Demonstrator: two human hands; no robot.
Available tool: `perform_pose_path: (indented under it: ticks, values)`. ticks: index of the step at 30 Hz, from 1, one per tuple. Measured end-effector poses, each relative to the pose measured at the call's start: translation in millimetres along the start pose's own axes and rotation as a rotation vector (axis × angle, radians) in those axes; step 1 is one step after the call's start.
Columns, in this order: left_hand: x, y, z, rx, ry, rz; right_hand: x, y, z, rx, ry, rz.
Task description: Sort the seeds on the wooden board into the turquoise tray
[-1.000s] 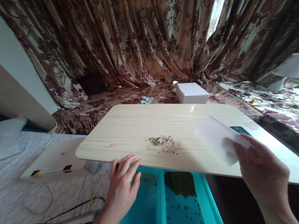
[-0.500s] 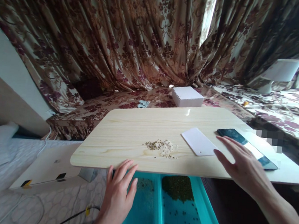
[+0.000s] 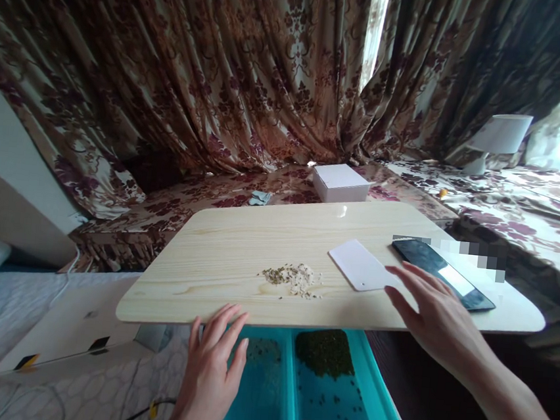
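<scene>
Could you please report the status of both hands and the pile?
Left hand at near edge of tabletop; right hand open by white card. Mixed pile loose on tabletop, left of card. Dark phone beside right hand.

Tabletop (image 3: 237,239) hides far end of teal tray (image 3: 388,405), near end cut off by bottom edge; R hand (image 3: 431,310) covers pt. of dark-screened device (image 3: 417,253); piled grains (image 3: 296,277) too sm. to ID.

White card (image 3: 358,265), turquoise tray (image 3: 292,396), pale wood-grained tabletop (image 3: 237,245)
</scene>
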State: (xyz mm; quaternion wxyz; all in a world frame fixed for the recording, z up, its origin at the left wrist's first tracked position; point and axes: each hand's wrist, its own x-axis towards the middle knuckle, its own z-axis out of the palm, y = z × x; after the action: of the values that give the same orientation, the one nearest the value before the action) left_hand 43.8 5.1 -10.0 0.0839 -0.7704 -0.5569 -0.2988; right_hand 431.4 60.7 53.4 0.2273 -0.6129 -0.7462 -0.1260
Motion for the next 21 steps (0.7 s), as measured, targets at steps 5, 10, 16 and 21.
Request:
perform_pose_path:
  ticks: [5, 10, 16, 21]
  values:
    - [0, 0, 0.1, -0.003, 0.010, 0.010, 33, -36, 11, -0.053, -0.267, 0.075]
    - [-1, 0, 0.2, -0.008, 0.027, 0.013, 55, -43, 11, -0.085, -0.446, 0.125]
    - [-1, 0, 0.0, -0.006, 0.010, 0.014, 66, -43, 4, -0.101, -0.589, 0.153]
    - [0, -1, 0.6, 0.002, 0.010, 0.019, 81, -42, 0, -0.111, -0.694, 0.122]
